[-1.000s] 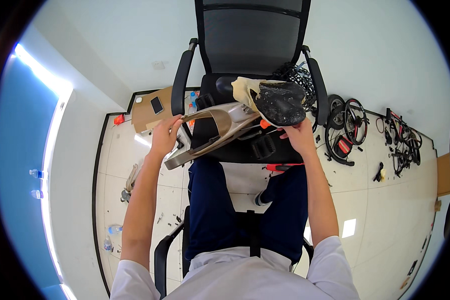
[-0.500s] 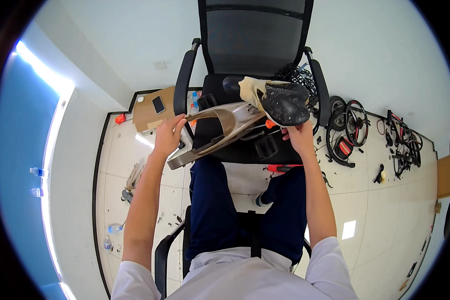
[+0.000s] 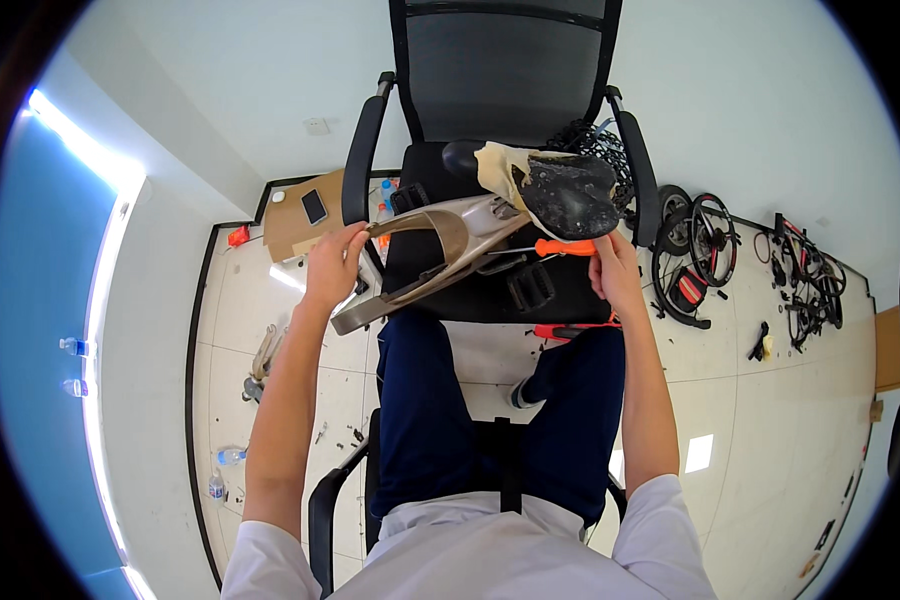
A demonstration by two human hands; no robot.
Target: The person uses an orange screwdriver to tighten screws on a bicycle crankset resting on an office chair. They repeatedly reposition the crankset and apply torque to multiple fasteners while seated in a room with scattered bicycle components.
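Across the seat of the black office chair [image 3: 390, 270] lies a bronze-grey bike frame [image 3: 460, 250] with a large open loop. My left hand [image 3: 333, 268] pinches the loop's upper left edge. A worn black saddle [image 3: 573, 195] with torn, peeling cream padding is attached at the frame's right end. Just below the saddle, my right hand [image 3: 615, 270] grips the orange handle of a screwdriver [image 3: 562, 247], its shaft pointing left toward the frame. One black pedal [image 3: 532, 287] sits below the shaft, another pedal [image 3: 408, 198] behind the frame.
A phone [image 3: 313, 207] lies on a cardboard box [image 3: 288, 222] at left. Wheels [image 3: 712, 240] and bike parts [image 3: 810, 285] lie along the right wall. Small parts and bottles [image 3: 230, 456] are scattered on the left floor. A red-and-black object [image 3: 560, 331] lies below the seat edge.
My right hand has shifted slightly right and down. More of the screwdriver's orange handle shows, turned nearly level. My left hand stays on the frame.
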